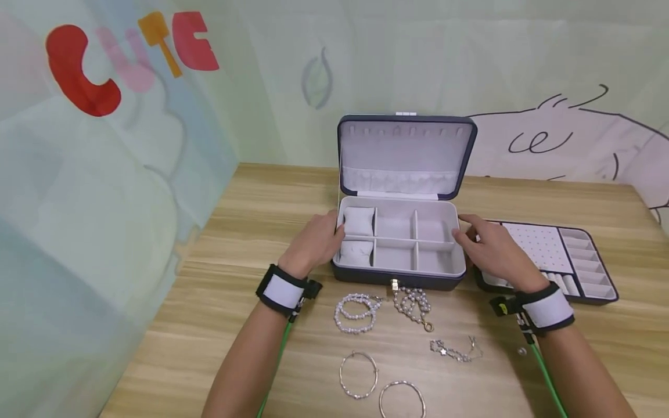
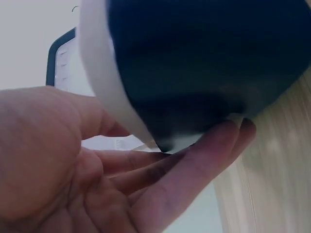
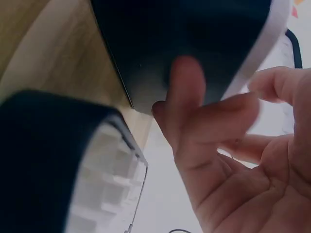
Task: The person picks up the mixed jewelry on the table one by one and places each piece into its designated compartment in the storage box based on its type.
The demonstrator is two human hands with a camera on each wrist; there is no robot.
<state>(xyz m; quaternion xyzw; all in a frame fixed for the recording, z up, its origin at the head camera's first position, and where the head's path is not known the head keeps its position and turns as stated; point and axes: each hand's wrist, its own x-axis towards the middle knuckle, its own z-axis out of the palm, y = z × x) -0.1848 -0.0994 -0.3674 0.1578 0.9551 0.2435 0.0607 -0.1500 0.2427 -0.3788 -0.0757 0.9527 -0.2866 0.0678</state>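
A dark blue jewelry box (image 1: 366, 275) stands on the wooden table with its lid (image 1: 405, 152) raised. Its pale inside is split into several compartments, with small white cushions (image 1: 359, 221) in the two at the left. My left hand (image 1: 312, 241) grips the box's left side, thumb over the pale rim and fingers along the dark outer wall (image 2: 194, 58). On the opposite side my right hand (image 1: 496, 249) holds the right wall, its thumb at the rim and fingertips against the outside (image 3: 160, 43). Part of a jewelry tray (image 1: 593, 299) is hidden behind the right hand.
In front of the box lie a coiled pearl strand (image 1: 356, 330), a beaded necklace (image 1: 413, 302), a silver chain bracelet (image 1: 444, 352), two bangles (image 1: 358, 396) and a tiny round piece (image 1: 521, 351). A printed cloth backdrop (image 1: 282, 75) rises behind the table.
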